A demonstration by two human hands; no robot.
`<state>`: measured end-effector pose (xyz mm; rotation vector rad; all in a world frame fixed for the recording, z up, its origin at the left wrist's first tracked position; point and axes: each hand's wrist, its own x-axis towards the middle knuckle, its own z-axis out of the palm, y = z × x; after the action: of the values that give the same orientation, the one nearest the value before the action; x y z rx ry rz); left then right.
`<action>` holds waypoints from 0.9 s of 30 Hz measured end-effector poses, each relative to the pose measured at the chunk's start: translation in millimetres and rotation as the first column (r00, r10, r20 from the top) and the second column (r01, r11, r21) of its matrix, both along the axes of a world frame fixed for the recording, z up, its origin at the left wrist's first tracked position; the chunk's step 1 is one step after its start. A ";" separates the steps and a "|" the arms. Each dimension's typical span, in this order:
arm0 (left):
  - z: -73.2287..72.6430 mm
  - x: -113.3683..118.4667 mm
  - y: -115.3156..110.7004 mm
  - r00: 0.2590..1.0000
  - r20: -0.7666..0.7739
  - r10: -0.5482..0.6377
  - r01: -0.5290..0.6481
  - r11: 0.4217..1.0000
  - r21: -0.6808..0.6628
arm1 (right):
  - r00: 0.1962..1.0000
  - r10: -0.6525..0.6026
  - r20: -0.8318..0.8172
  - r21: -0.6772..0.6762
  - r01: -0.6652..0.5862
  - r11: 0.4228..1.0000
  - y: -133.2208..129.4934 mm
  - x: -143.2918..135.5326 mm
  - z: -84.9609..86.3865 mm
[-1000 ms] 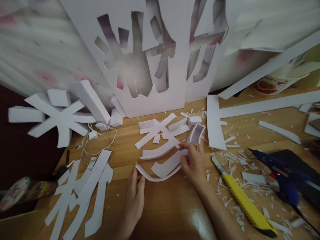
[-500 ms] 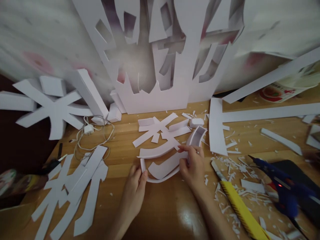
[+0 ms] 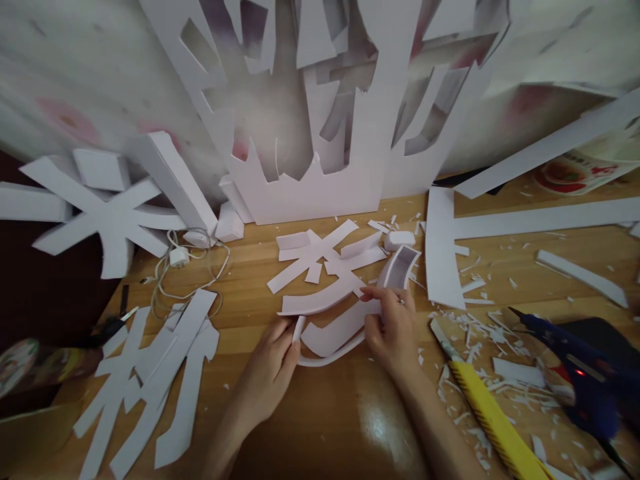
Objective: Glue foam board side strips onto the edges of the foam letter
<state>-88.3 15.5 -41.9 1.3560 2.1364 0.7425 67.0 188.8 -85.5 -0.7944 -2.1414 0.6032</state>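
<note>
A curved white foam board piece (image 3: 340, 330) lies low over the table, with a thin white strip (image 3: 330, 361) running along its near edge like a side wall. My left hand (image 3: 273, 367) is closed on the upturned left end of this strip, thumb in front and fingers behind. On the other side, my right hand (image 3: 395, 327) grips the curved piece near its middle, thumb and forefinger bent round it. Beyond that hand, the piece's right end (image 3: 399, 265) rises as a hollow, walled channel. A separate curved white strip (image 3: 320, 300) lies just behind.
A star-shaped flat cutout (image 3: 320, 253) lies farther back, before an upright cut-out white board (image 3: 320, 193). To the right are a yellow cutter (image 3: 493, 413), a blue glue gun (image 3: 575, 367) and foam scraps. Flat cutouts (image 3: 150, 380) and a white cable (image 3: 165, 280) are at left.
The strip's left end has tipped from upright to leaning right, and my left hand has turned with it. My right hand keeps its grip. The whole view has shifted slightly.
</note>
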 end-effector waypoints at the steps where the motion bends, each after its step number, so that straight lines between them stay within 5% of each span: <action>1: -2.1 0.8 -0.6 1.000 -0.019 -0.002 0.002 1.000 -0.002 | 1.000 0.002 0.004 0.002 -0.002 1.000 0.3 0.3 -0.2; 5: -18.6 8.0 -8.3 0.989 -0.094 0.117 -0.113 0.992 0.047 | 1.000 -0.009 0.006 0.009 0.009 1.000 -0.1 0.2 -1.0; 10: -36.2 15.9 -18.7 0.979 0.009 0.202 -0.203 0.976 0.078 | 1.000 -0.013 -0.007 0.022 0.013 1.000 -0.4 0.3 -0.9; 17: -42.6 9.1 -35.0 0.938 0.184 0.293 -0.328 0.922 0.206 | 0.999 -0.037 -0.023 0.019 0.037 0.999 -1.3 2.6 -0.9; 27: -50.6 8.9 -42.2 0.918 0.037 0.395 -0.384 0.861 0.334 | 0.996 -0.074 -0.050 0.000 0.074 0.997 -1.4 3.5 -2.3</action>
<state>-79.4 -26.6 -92.5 1.0977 2.4255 1.3045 70.5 187.5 -87.8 -0.8455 -2.0571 0.5768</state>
